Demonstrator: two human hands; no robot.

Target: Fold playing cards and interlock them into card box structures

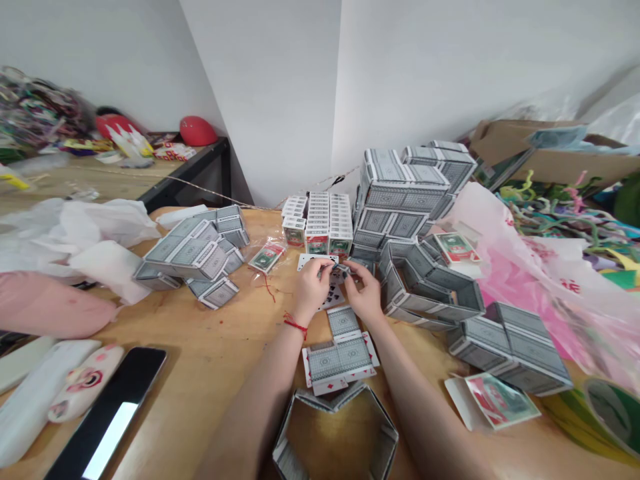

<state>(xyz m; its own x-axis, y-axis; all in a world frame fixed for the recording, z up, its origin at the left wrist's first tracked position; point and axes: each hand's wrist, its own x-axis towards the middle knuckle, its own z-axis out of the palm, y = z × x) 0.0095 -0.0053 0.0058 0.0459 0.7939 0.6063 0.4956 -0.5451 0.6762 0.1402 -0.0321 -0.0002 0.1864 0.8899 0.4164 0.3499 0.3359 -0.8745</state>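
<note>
My left hand [314, 285] and my right hand [363, 288] meet at the middle of the table, fingertips pinched on a small grey-backed playing card [341, 268] that is mostly hidden by the fingers. Face-up playing cards [331, 298] lie under and behind them. Closer to me, between my forearms, a grey-backed card [344, 321] lies above a joined group of cards [341, 357], some showing red diamonds. Nearest me stands a heart-shaped ring of joined cards [286, 427]. A red string bracelet [295, 325] circles my left wrist.
Boxed card decks [318, 220] stand in rows at the back. A tall folded-card structure [395, 200] rises behind my right hand, beside an open card frame [430, 293]. Another card structure [195, 250] is at left. A phone [107, 413] lies front left, green tape [595, 413] front right.
</note>
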